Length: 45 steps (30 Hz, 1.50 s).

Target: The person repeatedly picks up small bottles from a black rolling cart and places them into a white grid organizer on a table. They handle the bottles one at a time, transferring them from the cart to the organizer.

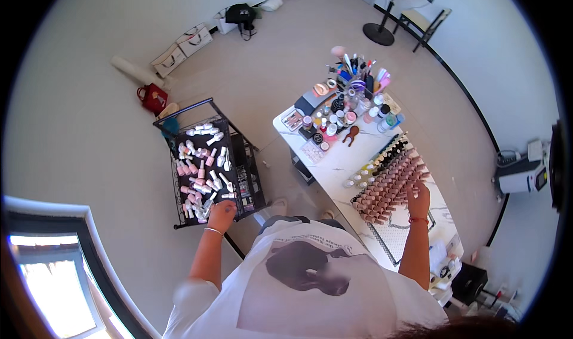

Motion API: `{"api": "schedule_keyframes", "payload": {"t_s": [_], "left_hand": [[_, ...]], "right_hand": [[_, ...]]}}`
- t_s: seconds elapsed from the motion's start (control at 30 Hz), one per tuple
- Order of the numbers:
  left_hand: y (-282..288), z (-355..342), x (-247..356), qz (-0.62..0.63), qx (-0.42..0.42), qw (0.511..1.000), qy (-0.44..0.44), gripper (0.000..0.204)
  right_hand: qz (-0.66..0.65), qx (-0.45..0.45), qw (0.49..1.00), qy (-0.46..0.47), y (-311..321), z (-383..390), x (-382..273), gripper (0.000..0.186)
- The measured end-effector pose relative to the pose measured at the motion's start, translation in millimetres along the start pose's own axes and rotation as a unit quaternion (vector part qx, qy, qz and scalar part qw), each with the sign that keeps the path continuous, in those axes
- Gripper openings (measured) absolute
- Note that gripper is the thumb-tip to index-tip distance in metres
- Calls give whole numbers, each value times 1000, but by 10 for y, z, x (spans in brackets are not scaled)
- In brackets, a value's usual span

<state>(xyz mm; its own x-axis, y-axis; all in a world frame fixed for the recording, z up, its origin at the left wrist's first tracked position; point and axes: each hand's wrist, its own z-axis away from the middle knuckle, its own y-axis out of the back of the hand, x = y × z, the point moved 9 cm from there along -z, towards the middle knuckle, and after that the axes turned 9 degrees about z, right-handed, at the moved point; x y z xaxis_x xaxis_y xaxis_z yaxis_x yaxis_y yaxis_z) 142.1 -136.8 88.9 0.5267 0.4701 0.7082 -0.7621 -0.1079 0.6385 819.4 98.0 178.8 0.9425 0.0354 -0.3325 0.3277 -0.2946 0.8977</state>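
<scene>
Left hand [223,214]: ahead and to the left of the white shirt [256,306]; finger grip unclear. Left forearm [206,256]: bare, reaching forward; pale bracelet [213,231] near the hand. Right hand [418,198]: ahead and to the right of the white shirt, fingers forward; grip unclear. Right forearm [414,256]: bare, extended forward; red band [419,220] near the hand.

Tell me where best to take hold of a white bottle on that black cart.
Probably pinch this white bottle across its middle, from above: it's slim, lying on its side on the black cart, upper side uncovered.
</scene>
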Motion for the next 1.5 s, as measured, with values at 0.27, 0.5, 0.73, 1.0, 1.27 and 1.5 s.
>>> {"api": "schedule_keyframes", "payload": {"t_s": [0.27,0.5,0.73,1.0,1.27,1.5], "left_hand": [[509,-466,-533,66,64,991,95,21],[897,-728,-2056,-39,135,977,161,26],[1005,-992,-2197,-88,141,978,126,30],[1008,-1555,-1881,-179,73,959,206,56],[967,-1683,-1671,-260,46,933,245,42],[988,-1697,-1839,-227,80,935,261,42]], "right_hand": [[-43,-4,999,-2,176,279,-764,29],[-90,2,988,128,94,708,-1925,15],[-174,-326,929,23,-720,1164,-2516,19],[-48,-193,966,167,-610,1306,-3186,34],[-21,-359,932,48,-960,1704,-2969,31],[3,-311,948,63,-906,1677,-3167,35]]}}
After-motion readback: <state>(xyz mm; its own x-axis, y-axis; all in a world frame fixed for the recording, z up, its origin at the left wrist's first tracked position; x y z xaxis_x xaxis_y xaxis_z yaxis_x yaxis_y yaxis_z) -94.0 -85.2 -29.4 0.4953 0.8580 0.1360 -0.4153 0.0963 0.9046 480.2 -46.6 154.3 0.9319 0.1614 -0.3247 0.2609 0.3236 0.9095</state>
